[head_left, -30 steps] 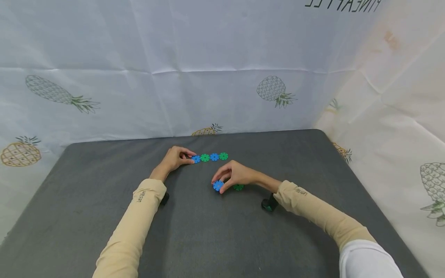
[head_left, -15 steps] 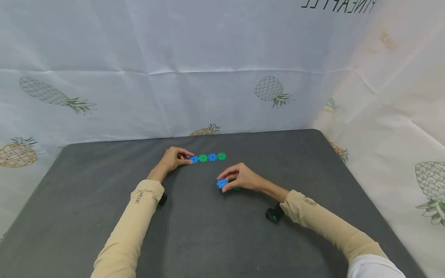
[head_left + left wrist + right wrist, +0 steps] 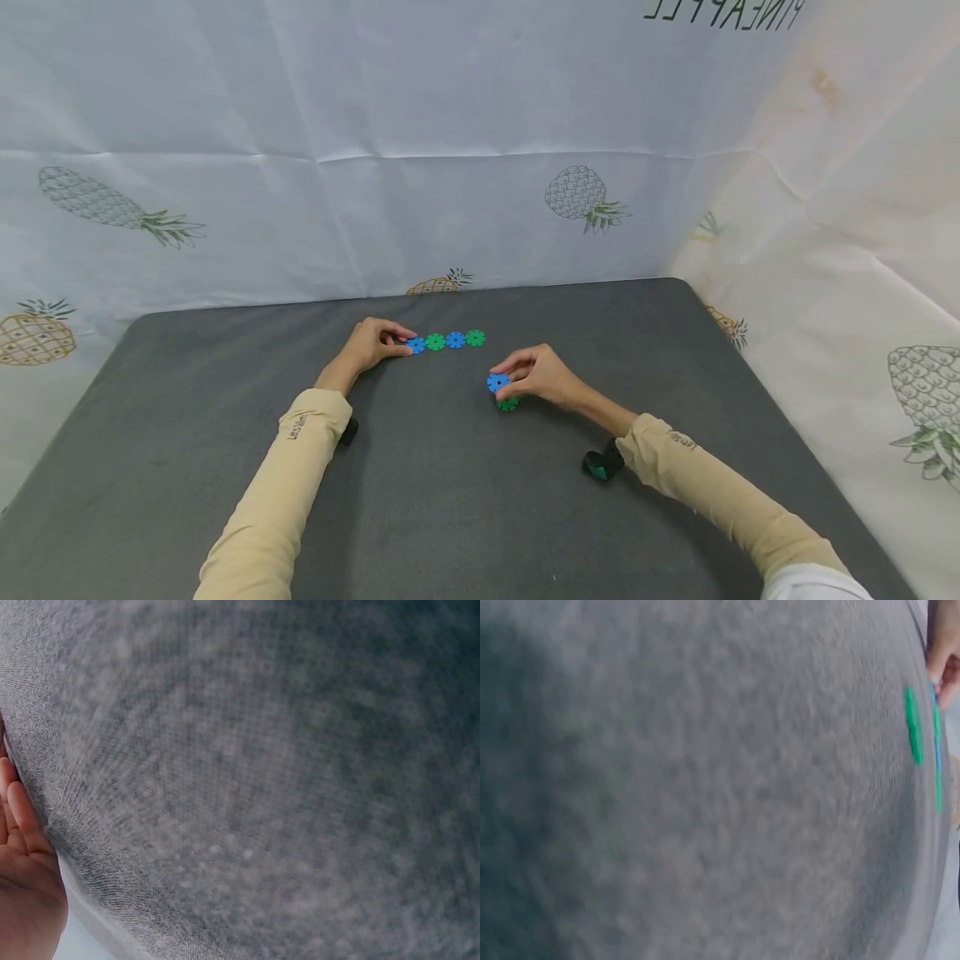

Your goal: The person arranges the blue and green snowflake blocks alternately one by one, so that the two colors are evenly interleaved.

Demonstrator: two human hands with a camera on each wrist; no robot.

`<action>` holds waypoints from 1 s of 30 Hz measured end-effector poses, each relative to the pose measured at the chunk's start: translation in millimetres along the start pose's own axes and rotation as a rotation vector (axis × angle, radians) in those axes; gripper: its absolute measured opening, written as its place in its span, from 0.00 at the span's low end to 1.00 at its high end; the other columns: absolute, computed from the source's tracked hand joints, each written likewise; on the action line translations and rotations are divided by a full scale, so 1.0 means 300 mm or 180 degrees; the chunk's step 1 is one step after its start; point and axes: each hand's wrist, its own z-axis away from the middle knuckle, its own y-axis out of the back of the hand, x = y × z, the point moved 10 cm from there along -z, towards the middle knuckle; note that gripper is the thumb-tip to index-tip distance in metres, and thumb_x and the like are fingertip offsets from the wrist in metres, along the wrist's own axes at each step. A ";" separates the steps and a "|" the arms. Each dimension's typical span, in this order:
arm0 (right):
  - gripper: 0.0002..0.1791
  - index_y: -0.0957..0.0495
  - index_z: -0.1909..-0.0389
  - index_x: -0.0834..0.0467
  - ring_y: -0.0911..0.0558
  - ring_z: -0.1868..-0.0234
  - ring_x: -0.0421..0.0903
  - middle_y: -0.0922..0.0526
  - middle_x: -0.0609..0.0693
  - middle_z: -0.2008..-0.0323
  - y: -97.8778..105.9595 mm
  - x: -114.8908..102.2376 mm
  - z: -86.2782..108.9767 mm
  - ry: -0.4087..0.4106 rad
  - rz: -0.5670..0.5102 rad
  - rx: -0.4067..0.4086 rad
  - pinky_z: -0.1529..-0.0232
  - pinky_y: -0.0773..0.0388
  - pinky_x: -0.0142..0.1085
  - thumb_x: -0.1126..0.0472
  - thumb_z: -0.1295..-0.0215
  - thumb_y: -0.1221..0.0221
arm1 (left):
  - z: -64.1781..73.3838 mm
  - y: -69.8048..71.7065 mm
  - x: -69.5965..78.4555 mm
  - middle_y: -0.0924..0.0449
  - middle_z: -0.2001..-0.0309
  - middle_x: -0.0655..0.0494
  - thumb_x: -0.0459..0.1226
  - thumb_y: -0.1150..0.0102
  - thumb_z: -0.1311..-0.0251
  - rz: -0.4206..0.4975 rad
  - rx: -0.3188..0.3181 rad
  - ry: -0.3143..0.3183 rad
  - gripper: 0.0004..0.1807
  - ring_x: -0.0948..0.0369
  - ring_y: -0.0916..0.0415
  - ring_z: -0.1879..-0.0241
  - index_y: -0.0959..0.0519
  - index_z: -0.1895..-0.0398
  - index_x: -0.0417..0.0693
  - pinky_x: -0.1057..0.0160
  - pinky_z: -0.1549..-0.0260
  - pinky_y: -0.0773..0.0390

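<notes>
A straight row of notched plastic discs, alternating blue and green, lies near the back of the table. My left hand (image 3: 369,342) pinches the blue disc (image 3: 416,345) at its left end between fingers and thumb. Beside that come a green disc (image 3: 435,342), another blue disc (image 3: 455,340) and the end green disc (image 3: 475,337). Closer to me, my right hand (image 3: 542,375) holds a loose blue disc (image 3: 498,382) by its edge with thumb and fingers. A separate green disc (image 3: 507,404) lies just below it, partly covered; the right wrist view shows this green disc (image 3: 913,725) flat on the table.
A dark grey cloth covers the table (image 3: 420,500). Behind it hangs a white curtain (image 3: 450,92) printed with pineapples, and more of it runs down the right side. A dark wrist device (image 3: 602,463) sits under the right forearm.
My right hand has moved right and slightly away from me with the blue disc, uncovering more of the green disc's front. My left hand keeps its pinch; the whole view has shifted slightly.
</notes>
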 end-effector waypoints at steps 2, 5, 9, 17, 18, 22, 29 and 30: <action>0.18 0.17 0.59 0.70 0.17 0.71 0.41 0.14 0.51 0.69 0.019 0.003 0.000 0.0010 -0.0011 0.0072 0.69 0.20 0.35 0.69 0.53 0.28 | 0.000 0.000 0.002 0.19 0.68 0.48 0.31 0.32 0.46 0.0009 0.0006 0.0005 0.14 0.61 0.29 0.77 0.16 0.55 0.37 0.63 0.73 0.31; 0.18 0.17 0.59 0.69 0.20 0.73 0.39 0.14 0.49 0.73 0.050 0.010 -0.002 -0.0009 -0.0009 0.0192 0.69 0.22 0.33 0.69 0.53 0.27 | -0.001 0.001 0.009 0.19 0.69 0.48 0.31 0.32 0.46 0.0013 0.0006 -0.0022 0.14 0.60 0.29 0.77 0.16 0.55 0.36 0.64 0.74 0.31; 0.19 0.18 0.57 0.71 0.19 0.72 0.39 0.14 0.49 0.72 0.088 0.023 -0.004 -0.0092 -0.0051 0.0325 0.67 0.21 0.32 0.70 0.52 0.28 | -0.002 0.002 0.011 0.19 0.69 0.48 0.31 0.32 0.46 0.0011 0.0006 -0.0048 0.14 0.60 0.29 0.77 0.16 0.55 0.36 0.64 0.74 0.32; 0.22 0.22 0.50 0.74 0.16 0.68 0.41 0.14 0.51 0.67 0.140 0.047 -0.012 -0.0158 -0.0162 0.0332 0.63 0.20 0.33 0.74 0.48 0.32 | -0.004 0.004 0.009 0.19 0.69 0.49 0.31 0.32 0.45 -0.0017 -0.0006 -0.0065 0.15 0.61 0.30 0.77 0.16 0.54 0.36 0.64 0.74 0.32; 0.22 0.23 0.49 0.74 0.16 0.67 0.41 0.15 0.52 0.66 0.144 0.048 -0.014 -0.0150 -0.0171 0.0317 0.63 0.20 0.33 0.74 0.47 0.33 | -0.004 0.004 0.009 0.19 0.69 0.49 0.31 0.32 0.45 -0.0019 -0.0005 -0.0060 0.15 0.61 0.30 0.77 0.16 0.54 0.36 0.64 0.75 0.32; 0.23 0.24 0.48 0.75 0.16 0.64 0.41 0.15 0.52 0.63 0.160 0.061 -0.022 -0.0157 -0.0201 0.0291 0.61 0.20 0.34 0.75 0.46 0.34 | -0.005 0.004 0.005 0.19 0.69 0.49 0.31 0.32 0.46 -0.0008 0.0000 -0.0038 0.14 0.61 0.31 0.78 0.16 0.54 0.37 0.64 0.75 0.33; 0.23 0.24 0.48 0.75 0.17 0.64 0.41 0.15 0.51 0.62 0.189 0.080 -0.044 -0.0220 -0.0248 0.0288 0.61 0.20 0.34 0.75 0.46 0.34 | -0.002 0.000 0.001 0.19 0.69 0.48 0.31 0.32 0.45 0.0031 -0.0006 -0.0047 0.14 0.62 0.31 0.78 0.16 0.55 0.36 0.65 0.75 0.33; 0.23 0.24 0.48 0.75 0.17 0.64 0.41 0.15 0.51 0.62 0.194 0.082 -0.047 -0.0233 -0.0276 0.0299 0.61 0.20 0.34 0.75 0.46 0.34 | -0.001 0.000 0.000 0.19 0.69 0.48 0.31 0.32 0.45 0.0036 -0.0005 -0.0039 0.14 0.62 0.31 0.78 0.16 0.55 0.36 0.65 0.75 0.33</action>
